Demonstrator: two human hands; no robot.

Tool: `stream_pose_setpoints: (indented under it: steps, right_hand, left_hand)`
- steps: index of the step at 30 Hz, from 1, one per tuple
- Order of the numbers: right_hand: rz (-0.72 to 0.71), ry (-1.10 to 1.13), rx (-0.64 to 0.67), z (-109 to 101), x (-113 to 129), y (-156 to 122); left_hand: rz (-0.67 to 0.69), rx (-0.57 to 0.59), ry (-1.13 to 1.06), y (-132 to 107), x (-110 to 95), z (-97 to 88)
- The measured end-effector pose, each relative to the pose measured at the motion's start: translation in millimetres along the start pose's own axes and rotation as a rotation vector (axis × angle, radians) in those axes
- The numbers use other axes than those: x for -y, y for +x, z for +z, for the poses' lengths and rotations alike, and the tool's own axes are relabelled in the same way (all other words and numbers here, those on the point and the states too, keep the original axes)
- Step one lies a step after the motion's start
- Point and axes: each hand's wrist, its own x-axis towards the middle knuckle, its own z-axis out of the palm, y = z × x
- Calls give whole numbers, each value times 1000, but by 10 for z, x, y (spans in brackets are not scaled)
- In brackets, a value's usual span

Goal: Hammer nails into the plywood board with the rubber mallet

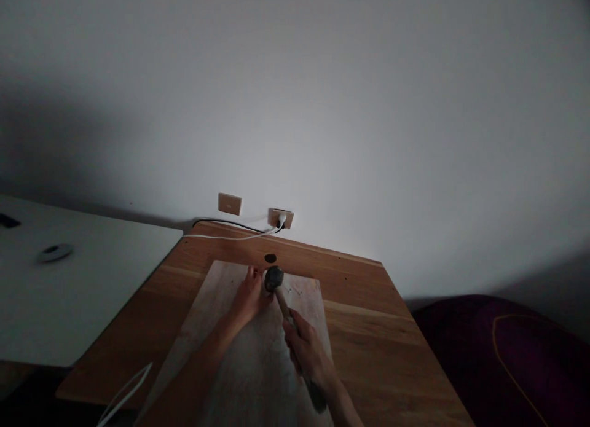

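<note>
A pale wooden board [221, 329] lies on a brown wooden table [369, 329]. My right hand [306, 347] is closed round the wooden handle of a hammer [273, 281], whose dark head sits near the board's far edge. My left hand [249, 295] rests on the board just left of the hammer head, fingers pinched together near it. What they pinch is too small to make out.
Two wall sockets [229, 203] sit above the table's far edge, with a white plug [281, 219] and cables. A white table [69, 285] with a round grommet stands left. A dark purple cushion [507, 353] lies right. A white cable [124, 393] crosses the near-left corner.
</note>
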Motion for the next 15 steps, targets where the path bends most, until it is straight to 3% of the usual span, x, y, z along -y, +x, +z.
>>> stream_pose_setpoints:
  steps: [5,10,15]
  right_hand:
    - [74,150,-165,-82,-200,-169]
    - [282,261,-322,-80,-568,-419]
    - [258,222,-355,-80,-668,-478]
  left_hand:
    - [7,8,59,10,40,25]
    - [77,-34,78,22,66,62]
    - [121,16,77,7,48,52]
